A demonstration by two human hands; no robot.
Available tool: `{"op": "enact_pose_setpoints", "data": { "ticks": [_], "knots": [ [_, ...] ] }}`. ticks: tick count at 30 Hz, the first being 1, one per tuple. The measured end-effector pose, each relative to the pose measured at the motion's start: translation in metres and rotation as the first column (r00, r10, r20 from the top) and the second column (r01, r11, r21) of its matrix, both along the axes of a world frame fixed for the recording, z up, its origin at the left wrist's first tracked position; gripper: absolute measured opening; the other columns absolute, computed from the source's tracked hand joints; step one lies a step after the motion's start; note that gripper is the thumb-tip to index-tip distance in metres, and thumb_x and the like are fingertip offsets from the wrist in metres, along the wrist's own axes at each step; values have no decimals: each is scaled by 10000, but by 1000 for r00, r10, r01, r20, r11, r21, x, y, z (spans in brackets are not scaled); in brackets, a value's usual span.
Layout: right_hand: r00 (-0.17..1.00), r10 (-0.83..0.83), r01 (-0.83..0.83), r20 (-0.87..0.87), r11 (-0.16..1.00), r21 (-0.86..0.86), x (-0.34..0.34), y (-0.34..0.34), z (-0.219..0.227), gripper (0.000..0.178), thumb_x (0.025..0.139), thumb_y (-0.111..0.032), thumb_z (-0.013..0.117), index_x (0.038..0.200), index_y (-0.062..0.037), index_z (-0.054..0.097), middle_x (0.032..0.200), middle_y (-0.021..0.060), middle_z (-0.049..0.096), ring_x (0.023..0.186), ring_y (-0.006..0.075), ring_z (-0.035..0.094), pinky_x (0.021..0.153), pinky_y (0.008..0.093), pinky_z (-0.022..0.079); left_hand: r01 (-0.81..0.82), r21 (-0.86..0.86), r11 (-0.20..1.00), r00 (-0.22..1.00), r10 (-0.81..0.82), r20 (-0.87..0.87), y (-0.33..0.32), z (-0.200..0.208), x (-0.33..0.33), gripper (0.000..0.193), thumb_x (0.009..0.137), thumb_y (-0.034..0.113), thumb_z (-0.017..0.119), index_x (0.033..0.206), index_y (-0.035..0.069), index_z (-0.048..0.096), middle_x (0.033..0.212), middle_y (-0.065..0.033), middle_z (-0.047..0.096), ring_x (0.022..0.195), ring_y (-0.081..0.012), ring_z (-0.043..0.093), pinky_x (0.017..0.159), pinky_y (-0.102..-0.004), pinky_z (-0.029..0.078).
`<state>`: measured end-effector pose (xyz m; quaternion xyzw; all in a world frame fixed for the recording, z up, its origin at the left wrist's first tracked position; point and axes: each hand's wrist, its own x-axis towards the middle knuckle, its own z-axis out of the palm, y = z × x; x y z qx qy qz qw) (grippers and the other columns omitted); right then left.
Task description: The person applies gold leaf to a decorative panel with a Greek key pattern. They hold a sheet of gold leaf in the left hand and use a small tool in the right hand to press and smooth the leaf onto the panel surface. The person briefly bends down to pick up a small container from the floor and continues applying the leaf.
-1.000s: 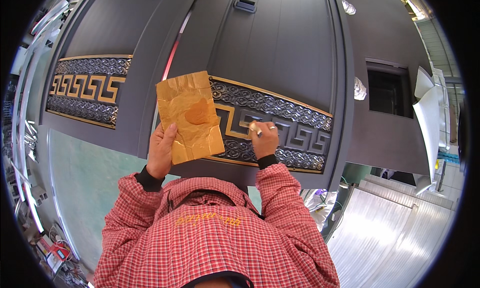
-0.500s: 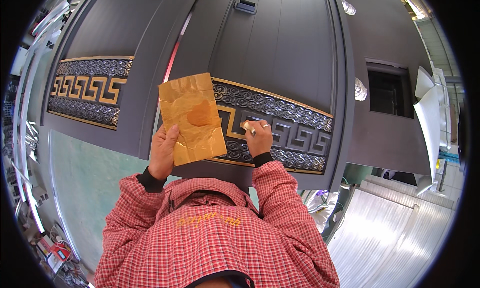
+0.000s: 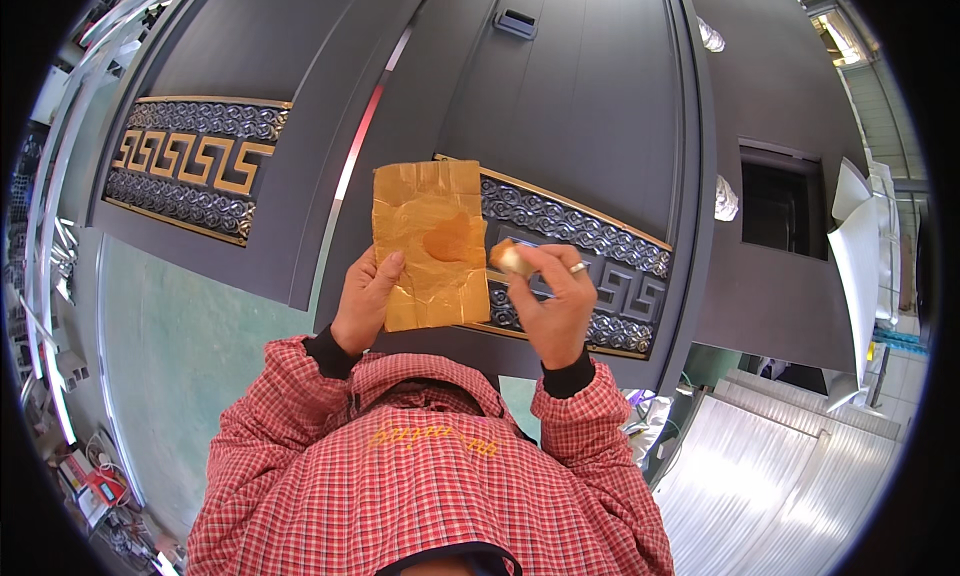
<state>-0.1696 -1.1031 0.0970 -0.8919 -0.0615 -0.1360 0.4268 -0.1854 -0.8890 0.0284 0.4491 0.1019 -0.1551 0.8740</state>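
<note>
My left hand (image 3: 366, 298) grips the lower left edge of a gold-smeared cardboard piece (image 3: 425, 301), its thumb on the face. A wet orange-brown patch of what looks like paint lies on the cardboard's right half. Pinched in my right hand (image 3: 562, 301) is a small pale sponge-like dabber (image 3: 512, 260) with an orange-stained end, just right of the cardboard and apart from it. Behind both stands a dark grey door panel (image 3: 580, 106) with a raised decorative band (image 3: 640, 291). The band's edging is gold, and the key pattern at its right is dark. Cardboard and hand hide part of the band.
To the left, another dark door panel (image 3: 215, 56) carries a similar band with a gold key pattern (image 3: 200, 162). A dark panel with a square opening (image 3: 782, 201) stands at the right. Ribbed translucent sheets (image 3: 770, 476) lie at lower right, and clutter (image 3: 100, 486) sits at lower left.
My right hand has drawn the dabber back from the band and turned it toward the cardboard. The cardboard has become more upright and nearer to the dabber. The whole view has shifted slightly.
</note>
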Motion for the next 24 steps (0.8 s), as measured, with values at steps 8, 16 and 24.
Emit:
{"op": "enact_pose_setpoints", "data": {
  "ticks": [8,16,24],
  "knots": [
    [981,192,-179,24,948,-264,7,3,13,261,647,26,671,889,-70,656,840,71,577,775,259,570,628,340,481,-9,11,1000,1000,9,11,-6,3,-1,291,994,165,438,1223,-11,476,1136,-78,604,986,-131,605,845,-271,514],
    [975,-157,128,-159,976,-179,27,-51,-111,189,706,-59,667,893,-87,668,868,87,590,820,290,582,688,376,477,-79,-4,997,996,79,-33,10,-1,6,290,992,171,442,1218,-9,472,1139,-78,602,981,-139,610,842,-283,521],
    [966,-188,138,-178,955,-262,40,-42,-164,188,715,-85,666,902,-107,666,875,100,578,829,307,572,712,400,476,-75,-7,997,996,75,-39,11,-2,11,295,993,174,442,1223,-9,466,1146,-83,600,984,-142,611,846,-285,520]
  ]
}}
